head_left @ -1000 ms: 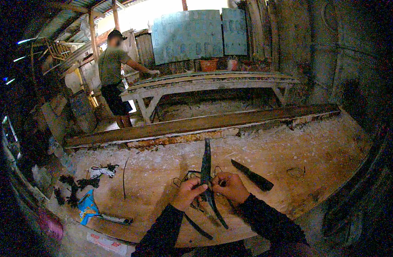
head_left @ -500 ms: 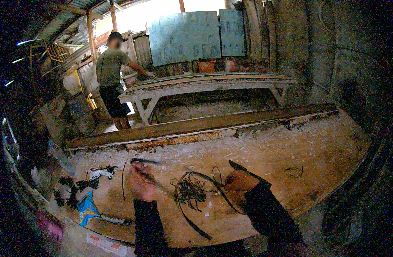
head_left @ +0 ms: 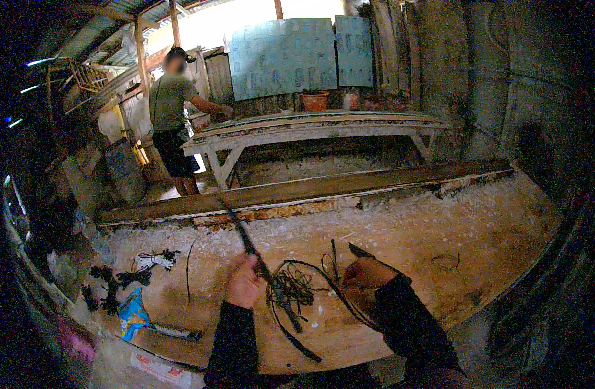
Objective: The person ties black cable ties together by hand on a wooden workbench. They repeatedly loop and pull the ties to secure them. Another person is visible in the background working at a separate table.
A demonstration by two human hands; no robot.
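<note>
My left hand (head_left: 244, 284) is closed around a long dark strip (head_left: 236, 223), which slants up and away past the fingers and down over a tangle of thin dark cord (head_left: 298, 285). At the right, my right hand (head_left: 365, 275) is closed, with a dark, flat, knife-like tool (head_left: 381, 260) lying along it. A second dark strip (head_left: 296, 343) curves around the tangle and runs under that hand. Whether the right fingers also pinch this strip is hard to tell.
Left on the wooden table (head_left: 466, 214) lie dark cord bundles (head_left: 134, 277), a white bundle (head_left: 156, 260), a thin dark strip (head_left: 189, 272) and a blue packet (head_left: 134, 312). A thin loop (head_left: 445, 260) lies right. Beyond, a person (head_left: 171, 107) stands at a long bench (head_left: 323, 133).
My left hand has moved right and slightly nearer, and the strip in it has swung to point away from me. The right hand has hardly shifted; a short dark end now stands beside it.
</note>
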